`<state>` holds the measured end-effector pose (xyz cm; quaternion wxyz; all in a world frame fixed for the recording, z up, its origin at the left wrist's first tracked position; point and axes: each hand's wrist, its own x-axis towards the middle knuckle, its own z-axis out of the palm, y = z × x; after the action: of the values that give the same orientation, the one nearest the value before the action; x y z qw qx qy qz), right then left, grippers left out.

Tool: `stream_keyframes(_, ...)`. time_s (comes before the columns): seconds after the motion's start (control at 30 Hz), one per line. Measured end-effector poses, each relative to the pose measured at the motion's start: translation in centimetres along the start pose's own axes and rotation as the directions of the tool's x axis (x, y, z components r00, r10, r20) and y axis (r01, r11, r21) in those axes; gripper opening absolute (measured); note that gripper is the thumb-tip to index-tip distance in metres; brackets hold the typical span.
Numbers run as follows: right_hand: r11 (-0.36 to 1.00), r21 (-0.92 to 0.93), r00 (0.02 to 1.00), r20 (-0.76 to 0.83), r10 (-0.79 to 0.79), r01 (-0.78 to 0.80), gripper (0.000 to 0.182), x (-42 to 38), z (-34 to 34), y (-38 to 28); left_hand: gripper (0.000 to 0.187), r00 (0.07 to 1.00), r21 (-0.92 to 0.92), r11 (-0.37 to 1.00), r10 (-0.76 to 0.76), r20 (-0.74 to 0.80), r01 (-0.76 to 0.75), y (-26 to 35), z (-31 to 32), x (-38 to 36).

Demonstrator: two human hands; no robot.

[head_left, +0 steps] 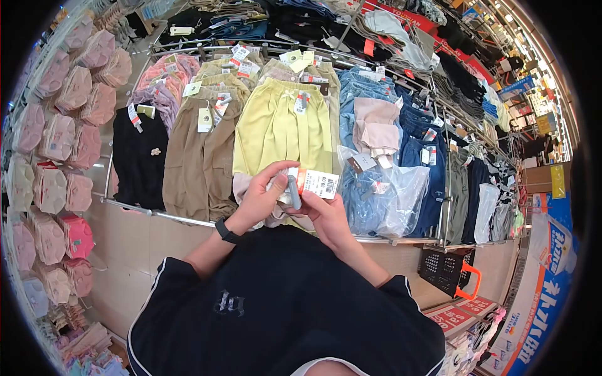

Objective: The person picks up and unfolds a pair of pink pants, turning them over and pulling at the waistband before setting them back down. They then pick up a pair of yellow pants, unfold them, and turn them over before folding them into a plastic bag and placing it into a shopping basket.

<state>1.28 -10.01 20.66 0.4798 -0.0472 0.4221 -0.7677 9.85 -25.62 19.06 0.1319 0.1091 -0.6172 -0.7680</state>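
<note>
While pinched in both hands, grey marker (293,191) upright, price tag (318,183) rightward.

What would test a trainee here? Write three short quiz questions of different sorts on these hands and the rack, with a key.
1. True or false: the left hand wears a black wristband.
2. Multiple choice: the price tag is held in front of which trousers? A) yellow B) black C) brown
3. Fill in: the grey tool sits between the two ____.

Key
1. True.
2. A: the yellow trousers hang right behind the tag, which the right hand holds up.
3. Hands.
</note>
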Motion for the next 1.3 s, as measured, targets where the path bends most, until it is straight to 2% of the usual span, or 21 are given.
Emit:
stream_keyframes(0.13, 0.991, -0.125, 0.997, 0.065, -0.036, 0.044, 0.037, -0.2, -0.7, 0.4, 0.037, 0.999, -0.041, 0.999, -0.017, -0.030, 0.016, 0.1, -0.1, -0.2)
stream_keyframes(0.2, 0.904, -0.372, 0.977, 0.117, -0.180, 0.211, 0.053, -0.2, -1.6, 0.7, 0.037, 0.998, -0.154, 0.988, -0.019, -0.053, 0.010, 0.7, -0.2, -0.2)
stream_keyframes(0.27, 0.632, -0.681, 0.926, 0.213, -0.311, 0.369, 0.077, 0.5, -2.6, 1.1, 0.039, 0.997, -0.351, 0.936, -0.033, -0.073, 0.005, 2.2, -0.5, -0.2)
stream_keyframes(0.3, 0.385, -0.823, 0.889, 0.284, -0.358, 0.418, 0.092, 1.0, -3.1, 1.5, 0.047, 0.998, -0.424, 0.905, -0.046, -0.046, 0.022, 3.1, -0.6, -0.3)
stream_keyframes(0.4, -0.071, -0.834, 0.785, 0.541, -0.300, 0.548, 0.079, 2.1, -4.1, 4.1, 0.055, 0.991, -0.604, 0.797, 0.075, 0.109, 0.006, 4.5, 0.3, -0.7)
stream_keyframes(0.43, 0.448, -0.701, 0.829, 0.509, -0.231, 0.555, 0.070, 1.7, -5.1, 3.5, 0.066, 0.984, -0.608, 0.791, 0.042, 0.171, 0.071, 5.5, 1.2, -1.0)
stream_keyframes(0.47, 0.842, -0.389, 0.847, 0.512, -0.141, 0.374, 0.062, 1.2, -7.0, 2.1, 0.064, 0.953, -0.671, 0.737, 0.145, 0.265, 0.074, 5.2, 1.9, -0.9)
stream_keyframes(0.53, 0.978, -0.194, 0.868, 0.496, 0.031, 0.076, 0.054, 0.8, -8.1, 2.2, 0.056, 0.880, -0.725, 0.637, 0.151, 0.450, 0.262, 6.7, 3.3, -1.2)
stream_keyframes(0.57, 0.916, -0.393, 0.899, 0.426, 0.100, 0.084, 0.054, 0.9, -7.8, 3.2, 0.044, 0.850, -0.740, 0.612, 0.201, 0.487, 0.280, 6.1, 3.0, -0.9)
stream_keyframes(0.63, 0.682, -0.729, 0.951, 0.248, 0.183, 0.059, 0.055, 1.2, -7.3, 4.5, 0.041, 0.908, -0.607, 0.777, 0.118, 0.401, 0.167, 5.5, 1.8, -0.9)
stream_keyframes(0.67, 0.959, -0.270, 0.946, 0.283, 0.160, -0.081, 0.053, 2.1, -6.7, 3.7, 0.040, 0.933, -0.521, 0.845, 0.083, 0.350, 0.120, 5.1, 1.0, -0.9)
stream_keyframes(0.7, 0.938, 0.264, 0.939, 0.317, 0.137, -0.225, 0.052, 3.1, -6.1, 2.9, 0.044, 0.962, -0.285, 0.958, 0.116, 0.247, -0.043, 4.5, 0.1, -0.7)
stream_keyframes(0.77, 0.980, 0.108, 0.985, 0.058, 0.164, -0.169, 0.050, 6.1, -7.1, 3.4, 0.055, 0.998, -0.074, 0.997, 0.031, 0.062, -0.027, 2.7, -0.7, -1.2)
stream_keyframes(0.8, 0.993, 0.105, 0.990, 0.140, 0.035, -0.050, 0.049, 5.9, -5.4, 2.1, 0.060, 0.999, 0.029, 1.000, 0.003, -0.037, -0.002, 1.6, -1.1, -1.3)
stream_keyframes(0.83, 0.991, 0.111, 0.971, 0.221, -0.095, 0.071, 0.048, 5.7, -4.6, 1.4, 0.078, 1.000, 0.041, 0.999, 0.006, -0.019, -0.005, 0.6, -1.6, -1.2)
stream_keyframes(0.93, 0.982, -0.189, 0.997, 0.075, -0.009, 0.023, 0.047, 6.5, -7.1, 4.3, 0.084, 0.925, 0.084, 0.966, -0.257, 0.280, 0.244, -2.8, -2.1, -1.3)
stream_keyframes(0.97, 0.972, -0.229, 0.999, -0.027, 0.041, -0.046, 0.046, 6.9, -8.0, 5.4, 0.069, 0.940, -0.080, 0.963, -0.232, 0.251, 0.259, -2.7, -1.2, -1.5)
stream_keyframes(1.07, 0.949, -0.313, 0.999, -0.013, 0.044, -0.046, 0.048, 4.1, -2.8, 0.9, 0.064, 0.953, -0.024, 0.957, -0.286, 0.099, 0.289, -3.8, -2.6, -0.7)
stream_keyframes(1.1, 0.866, -0.481, 0.988, 0.124, -0.089, 0.139, 0.046, 5.0, -4.0, 1.8, 0.058, 0.964, -0.075, 0.961, -0.265, 0.006, 0.265, -3.1, -3.1, -0.6)
stream_keyframes(1.23, 0.637, -0.755, 0.988, 0.112, -0.109, 0.155, 0.036, 6.1, -7.0, 0.3, 0.042, 0.930, 0.061, 0.972, -0.199, -0.310, 0.229, -1.1, -11.1, -1.8)
stream_keyframes(1.3, 0.679, -0.734, 0.998, -0.028, -0.047, 0.012, 0.034, 5.7, -10.1, 1.0, 0.042, 0.938, 0.197, 0.947, -0.193, -0.288, 0.255, 1.9, -14.6, -3.2)
